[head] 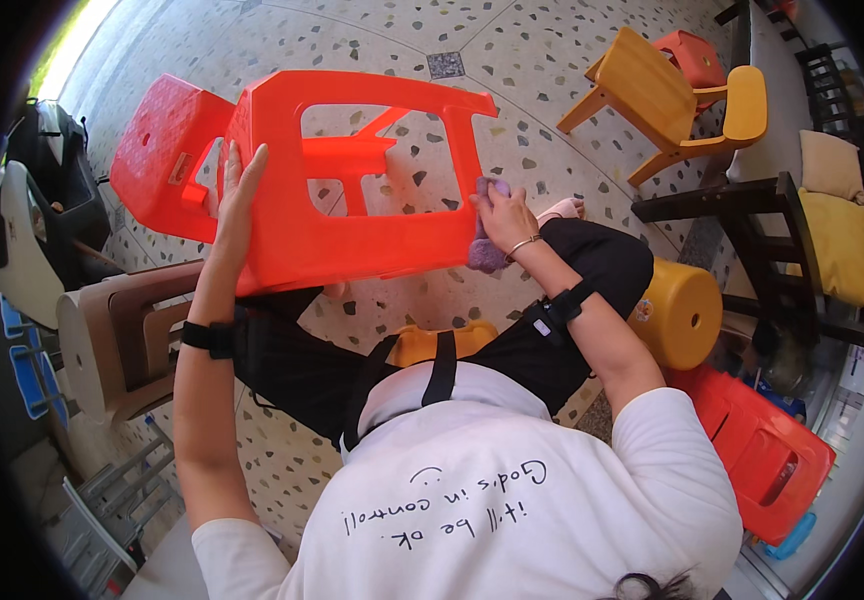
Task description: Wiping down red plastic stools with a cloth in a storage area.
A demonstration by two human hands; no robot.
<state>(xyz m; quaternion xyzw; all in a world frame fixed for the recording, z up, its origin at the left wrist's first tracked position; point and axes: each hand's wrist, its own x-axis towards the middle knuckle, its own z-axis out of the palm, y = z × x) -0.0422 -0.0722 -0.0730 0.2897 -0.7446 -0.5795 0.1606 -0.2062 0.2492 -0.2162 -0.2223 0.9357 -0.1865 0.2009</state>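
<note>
A red plastic stool [349, 247] lies on its side in front of me, its seat end to the left and its legs to the right. My left hand [235, 187] rests against the seat end, thumb and fingers spread along its edge. In my right hand [503, 217] is a purple cloth [488, 255], pressed against the lower end of the stool's side, between the cutout and the leg ends. The cloth is bunched, and part of it hangs below the fingers. Some fingertips of both hands are hard to make out.
Another red stool [169, 157] lies beyond my left hand. A brown stool [87, 352] is at left. At right are a yellow stool [683, 315], a red plastic stool [762, 450], a wooden chair [642, 82] and dark wooden furniture [799, 262]. Speckled floor [537, 45] shows ahead.
</note>
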